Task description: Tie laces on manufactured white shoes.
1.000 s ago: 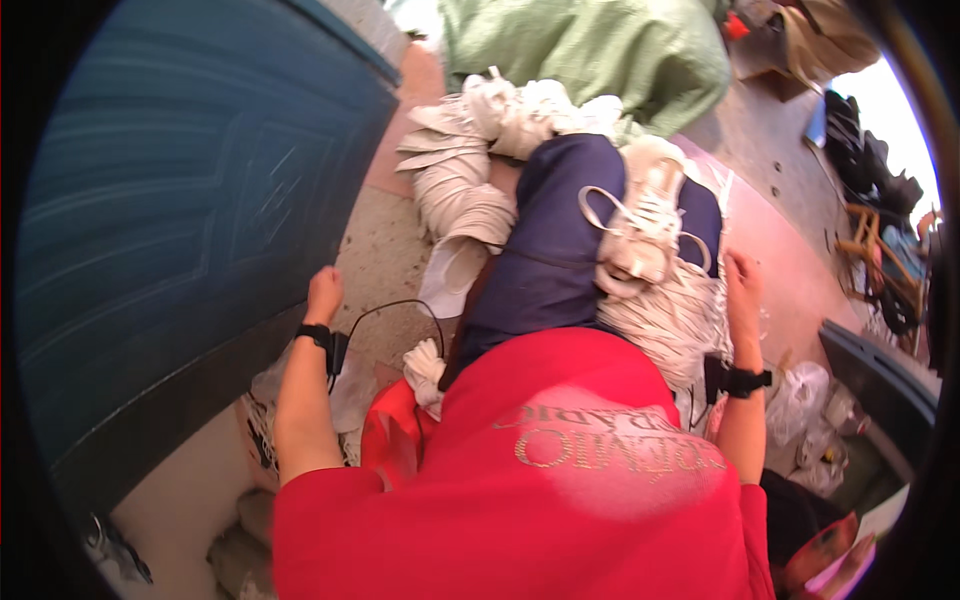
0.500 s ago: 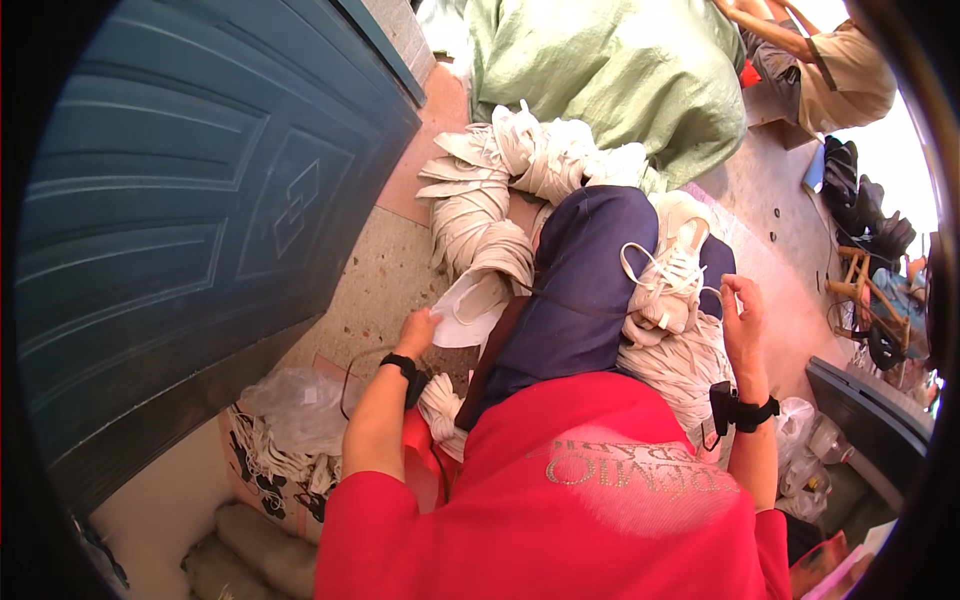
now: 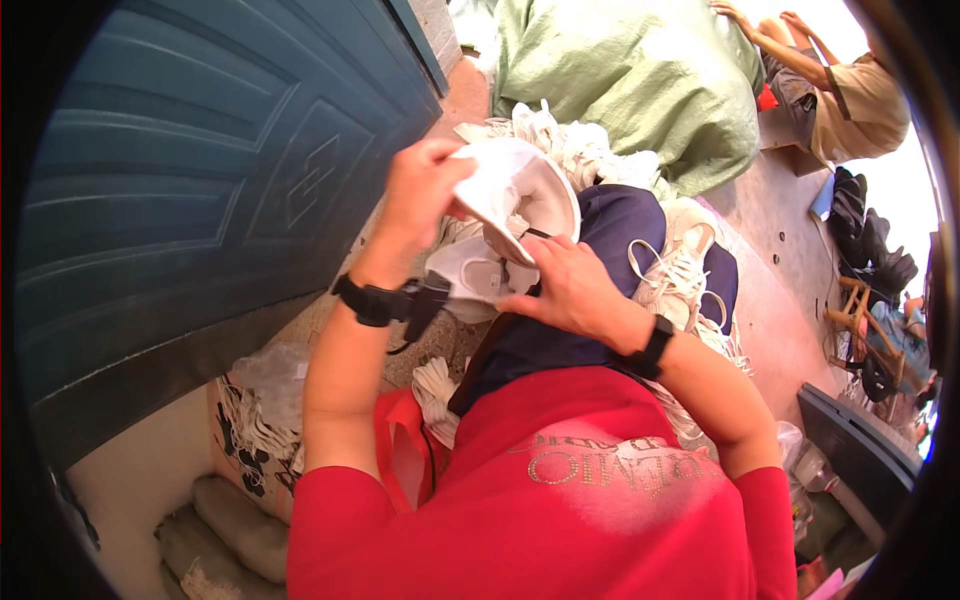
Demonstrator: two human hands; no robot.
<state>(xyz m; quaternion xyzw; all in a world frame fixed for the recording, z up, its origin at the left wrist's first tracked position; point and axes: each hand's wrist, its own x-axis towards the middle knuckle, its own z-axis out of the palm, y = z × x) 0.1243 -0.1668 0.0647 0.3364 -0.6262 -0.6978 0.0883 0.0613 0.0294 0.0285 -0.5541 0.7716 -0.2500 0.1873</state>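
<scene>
Head view: white shoe upper [image 3: 562, 200] up off the stack, in front of the left knee. Left hand [image 3: 425, 195] pinches its left edge, thumb on top. Right hand [image 3: 575, 285] has fingers at its lower edge; can't tell if that grip is closed. Second upper [image 3: 468, 272] just below. Laced shoe [image 3: 682, 262] on right leg. Lace bundle [image 3: 434, 395] nearer torso. Green sack [image 3: 620, 80] beyond, blue door [image 3: 200, 200] left.

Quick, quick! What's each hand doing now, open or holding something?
Left hand: closed, holding a white shoe upper.
Right hand: thumb and fingers apart, at the upper's lower edge; whether it grips can't be told.
</scene>
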